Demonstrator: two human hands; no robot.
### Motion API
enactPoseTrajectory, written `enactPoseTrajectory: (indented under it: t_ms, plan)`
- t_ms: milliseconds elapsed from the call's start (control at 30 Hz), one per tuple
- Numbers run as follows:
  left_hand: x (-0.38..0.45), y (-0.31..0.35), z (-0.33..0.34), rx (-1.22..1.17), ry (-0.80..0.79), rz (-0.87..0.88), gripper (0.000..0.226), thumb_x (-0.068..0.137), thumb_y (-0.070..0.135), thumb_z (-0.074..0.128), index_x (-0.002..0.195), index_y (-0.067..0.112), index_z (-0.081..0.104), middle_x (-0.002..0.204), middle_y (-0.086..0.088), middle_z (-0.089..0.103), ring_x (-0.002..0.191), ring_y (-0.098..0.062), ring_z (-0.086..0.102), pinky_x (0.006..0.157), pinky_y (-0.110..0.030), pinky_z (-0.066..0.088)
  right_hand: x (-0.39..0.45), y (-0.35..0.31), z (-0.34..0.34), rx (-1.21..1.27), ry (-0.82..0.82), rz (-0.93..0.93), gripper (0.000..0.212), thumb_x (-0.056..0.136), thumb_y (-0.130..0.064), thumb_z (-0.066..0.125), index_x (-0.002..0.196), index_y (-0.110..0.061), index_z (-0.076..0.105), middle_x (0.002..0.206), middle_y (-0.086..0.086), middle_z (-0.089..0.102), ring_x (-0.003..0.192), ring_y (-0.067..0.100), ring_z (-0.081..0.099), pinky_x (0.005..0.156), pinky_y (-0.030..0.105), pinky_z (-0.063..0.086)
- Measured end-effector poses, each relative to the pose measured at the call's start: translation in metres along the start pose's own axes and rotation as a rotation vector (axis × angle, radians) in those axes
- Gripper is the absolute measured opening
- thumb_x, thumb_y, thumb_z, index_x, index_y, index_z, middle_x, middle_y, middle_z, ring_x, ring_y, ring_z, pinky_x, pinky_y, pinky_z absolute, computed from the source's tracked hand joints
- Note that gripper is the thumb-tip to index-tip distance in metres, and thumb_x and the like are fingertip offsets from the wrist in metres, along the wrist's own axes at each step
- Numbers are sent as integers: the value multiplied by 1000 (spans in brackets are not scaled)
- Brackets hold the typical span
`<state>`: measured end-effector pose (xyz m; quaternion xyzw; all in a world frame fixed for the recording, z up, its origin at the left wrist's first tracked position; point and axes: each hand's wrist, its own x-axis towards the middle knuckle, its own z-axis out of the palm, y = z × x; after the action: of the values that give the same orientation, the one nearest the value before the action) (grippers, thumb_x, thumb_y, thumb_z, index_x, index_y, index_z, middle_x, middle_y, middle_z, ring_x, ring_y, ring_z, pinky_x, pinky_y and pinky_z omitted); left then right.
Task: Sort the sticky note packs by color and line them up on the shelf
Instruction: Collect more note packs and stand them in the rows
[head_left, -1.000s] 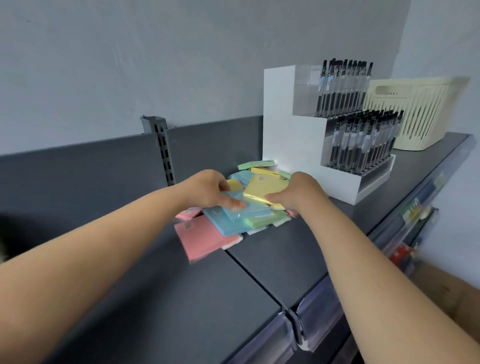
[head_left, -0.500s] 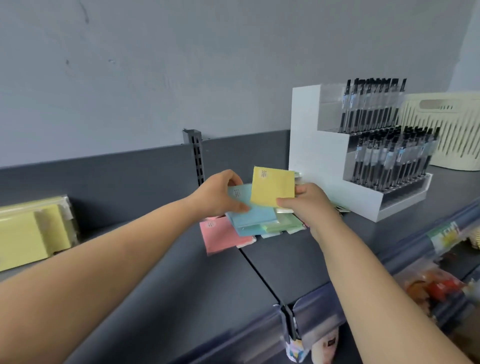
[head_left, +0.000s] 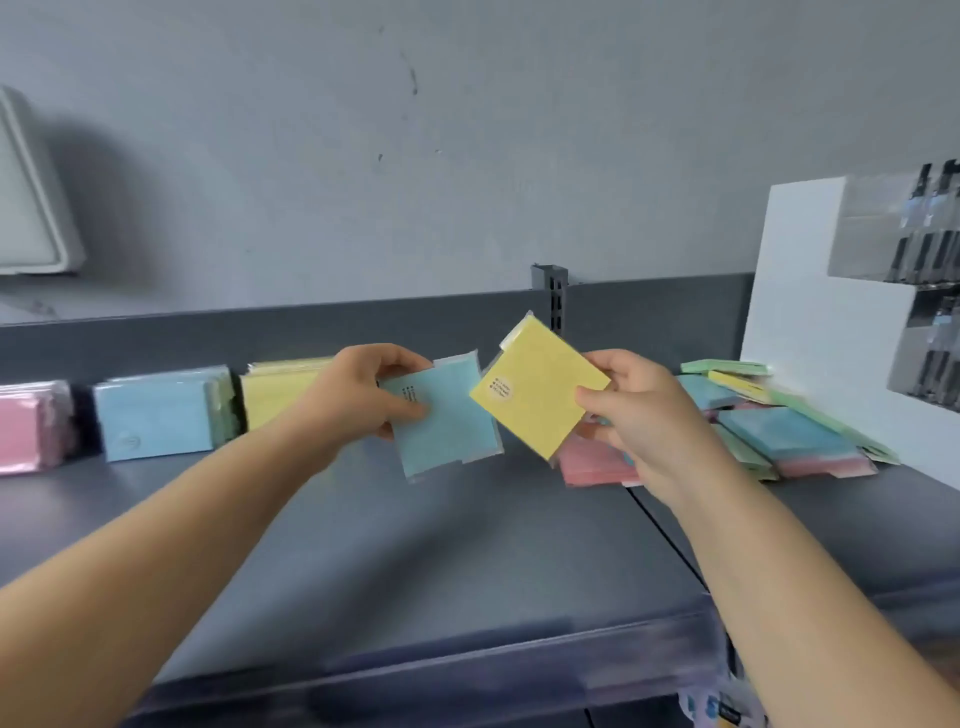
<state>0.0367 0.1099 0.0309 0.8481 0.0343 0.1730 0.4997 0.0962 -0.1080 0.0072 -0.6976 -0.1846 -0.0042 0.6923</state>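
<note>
Grey wall rises behind the dark grey metal shelf (head_left: 467, 561). Above it, the left hand (head_left: 358, 397) pinches a pale blue sticky note pack in clear wrap (head_left: 449, 423), while the right hand (head_left: 641, 415) pinches a yellow wrapped sticky note pack (head_left: 535, 387), tilted, just beside the blue one. At nine o'clock stand upright rows of pink packs (head_left: 28, 426), blue packs (head_left: 156, 415) and yellow packs (head_left: 275, 392). At three o'clock lies a mixed loose pile of packs (head_left: 779, 426) beside a white pen display stand (head_left: 826, 322).

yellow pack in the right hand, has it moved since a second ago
Yes. The yellow pack has come up off the mixed pile beside the white pen display and is now held leftward of it.
</note>
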Motion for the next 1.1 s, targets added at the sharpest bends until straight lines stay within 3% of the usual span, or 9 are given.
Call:
enactPoseTrajectory:
  t_ms: [167, 333, 467, 633, 733, 800, 867, 1000, 1100]
  plan:
    - [-41, -37, -63, 18, 212, -13, 26, 79, -11, 62, 83, 14, 59, 91, 3, 60, 76, -18, 60, 52, -19, 56, 5, -11, 53, -68, -180, -14, 27, 91, 6, 48, 105, -16, 56, 101, 2, 64, 92, 18, 63, 80, 35, 56]
    - [-69, -65, -108, 28, 387, -29, 27, 79, -10, 62, 80, 15, 53, 95, -1, 60, 77, -24, 61, 59, -25, 58, 16, -22, 114, -205, -293, -29, 26, 90, 4, 49, 95, -19, 58, 98, 3, 64, 87, 17, 62, 83, 37, 56]
    - [-72, -83, -140, 11, 438, -57, 30, 77, -9, 62, 77, 17, 49, 93, -4, 58, 83, -28, 58, 70, -40, 57, 29, -26, 158, -291, -333, -39, 27, 88, 6, 48, 102, -15, 57, 95, 2, 61, 91, 20, 60, 83, 39, 56]
    - [-71, -108, -175, 24, 418, -99, 38, 77, -7, 64, 86, 26, 46, 85, 3, 51, 75, -22, 52, 80, -51, 52, 44, -14, 206, -511, -329, -96, 33, 86, 5, 50, 110, -16, 57, 112, 7, 55, 95, 28, 61, 86, 44, 54]
    - [-70, -117, -190, 2, 343, -104, 42, 80, -10, 60, 100, 26, 53, 82, -1, 49, 73, -19, 54, 80, -46, 54, 54, -4, 227, -678, -307, -155, 38, 84, 6, 48, 114, -16, 57, 117, 5, 52, 91, 26, 56, 74, 33, 52]
    - [-68, -121, -200, -9, 294, -81, 42, 81, -11, 57, 94, 28, 59, 85, -4, 51, 77, -20, 57, 74, -35, 58, 59, 0, 236, -785, -293, -180, 39, 85, 6, 47, 116, -16, 56, 115, 3, 52, 89, 21, 49, 63, 24, 40]
    - [-63, -127, -209, -19, 256, -67, 40, 82, -11, 56, 87, 28, 61, 92, -8, 53, 81, -22, 58, 71, -29, 58, 63, 3, 245, -850, -253, -185, 41, 86, 6, 46, 119, -16, 54, 125, 5, 52, 95, 21, 49, 69, 24, 37]
    - [-48, -140, -227, 84, 228, -41, 31, 81, -7, 60, 84, 24, 60, 85, -2, 56, 82, -23, 55, 77, -37, 53, 66, 8, 258, -929, -169, -189, 49, 81, 12, 42, 120, -16, 51, 129, 7, 48, 93, 19, 45, 69, 28, 39]
    - [-36, -147, -239, 295, 254, 18, 21, 80, 0, 66, 91, 16, 59, 80, 2, 56, 76, -20, 52, 65, -20, 43, 65, 11, 267, -989, -115, -207, 47, 82, 9, 48, 121, -17, 49, 126, 7, 46, 91, 19, 44, 70, 30, 42]
